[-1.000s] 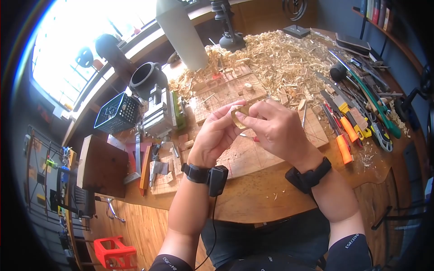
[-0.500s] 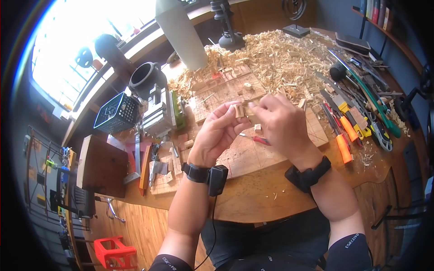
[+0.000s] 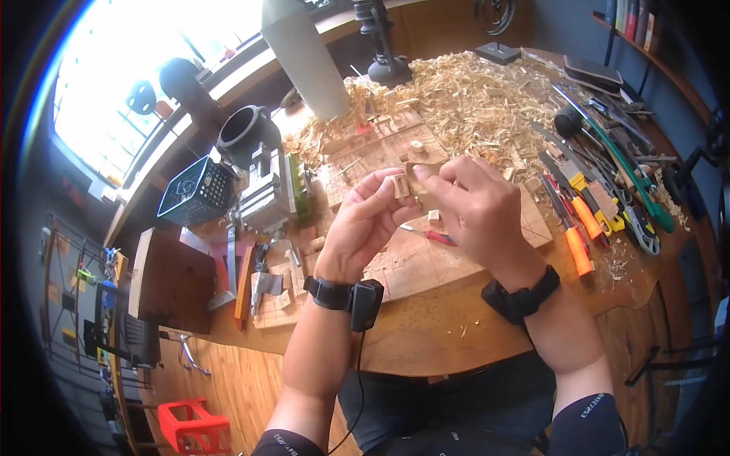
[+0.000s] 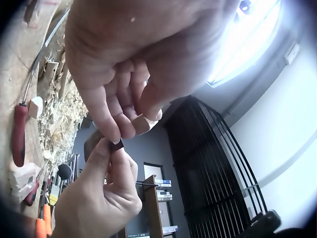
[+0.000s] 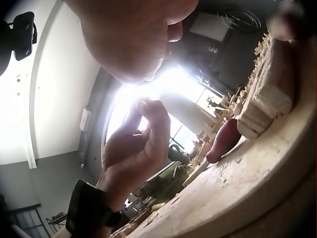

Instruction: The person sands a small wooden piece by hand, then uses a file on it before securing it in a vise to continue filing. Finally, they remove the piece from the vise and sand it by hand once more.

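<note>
A small pale wooden piece [image 3: 400, 187] is pinched in the fingertips of my left hand [image 3: 360, 224], above the board; the left wrist view also shows the piece [image 4: 143, 125]. My right hand [image 3: 483, 209] pinches a thin olive-brown strip [image 3: 420, 194] close beside it. In the left wrist view the strip's dark end [image 4: 117, 146] sits between the right thumb and finger, near the left fingertips. The right wrist view shows my left hand [image 5: 138, 148] below my right hand [image 5: 136, 39], with the wooden piece not discernible.
A red-handled tool [image 3: 439, 238] and a small wood block [image 3: 433, 216] lie on the wooden board [image 3: 414, 266]. Shavings [image 3: 487, 99] cover the back of the table. Orange-handled tools [image 3: 579, 251] lie right; a metal vise [image 3: 264, 196] stands left.
The strip has come away from across the wooden piece, exposing the piece, and my right hand has shifted right. Over the last half second the strip has turned more into view; my left hand stays nearly still.
</note>
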Tool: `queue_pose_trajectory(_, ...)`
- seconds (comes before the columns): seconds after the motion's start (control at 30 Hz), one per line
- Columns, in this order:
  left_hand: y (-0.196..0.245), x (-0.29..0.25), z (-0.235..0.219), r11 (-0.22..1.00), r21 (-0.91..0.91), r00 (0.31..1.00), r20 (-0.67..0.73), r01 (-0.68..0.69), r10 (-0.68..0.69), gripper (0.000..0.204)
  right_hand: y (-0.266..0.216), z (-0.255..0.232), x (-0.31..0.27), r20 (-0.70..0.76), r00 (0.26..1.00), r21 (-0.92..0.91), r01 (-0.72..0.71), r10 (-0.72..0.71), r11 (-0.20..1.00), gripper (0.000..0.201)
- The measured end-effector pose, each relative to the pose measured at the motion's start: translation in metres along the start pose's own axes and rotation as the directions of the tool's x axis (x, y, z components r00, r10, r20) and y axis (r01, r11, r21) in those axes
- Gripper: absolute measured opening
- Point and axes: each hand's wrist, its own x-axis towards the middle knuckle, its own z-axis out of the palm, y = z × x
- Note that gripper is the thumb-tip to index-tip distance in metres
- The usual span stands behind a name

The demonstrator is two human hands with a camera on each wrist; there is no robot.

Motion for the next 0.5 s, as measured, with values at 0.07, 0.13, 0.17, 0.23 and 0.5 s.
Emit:
queue_pose_trajectory(0.07,-0.003,0.0,0.008,0.996,0.089,0.996,-0.083,-0.03,0.038,0.025,-0.002,0.006,-0.001,0.013,0.998,0.047,0.068,-0.069,0.997,0.028)
queue_pose_trajectory(0.13,-0.002,0.0,0.005,0.997,0.075,0.997,-0.078,-0.02,0.025,0.026,-0.001,0.008,-0.002,0.012,0.991,0.09,0.129,-0.13,0.988,0.027)
queue_pose_trajectory(0.17,-0.002,0.001,0.002,0.998,0.058,0.997,-0.072,-0.012,0.017,0.026,0.001,0.007,-0.002,0.041,0.997,0.009,0.065,-0.066,0.998,0.027)
queue_pose_trajectory(0.23,-0.002,0.001,-0.009,0.999,0.039,1.0,-0.009,0.0,0.0,0.027,0.003,0.005,-0.002,0.027,0.998,-0.055,-0.051,0.053,0.997,0.026)
queue_pose_trajectory(0.5,-0.006,0.0,0.006,0.992,0.129,0.994,-0.107,-0.013,0.027,0.027,-0.001,0.007,-0.003,0.015,0.997,0.034,0.074,-0.074,0.997,0.026)
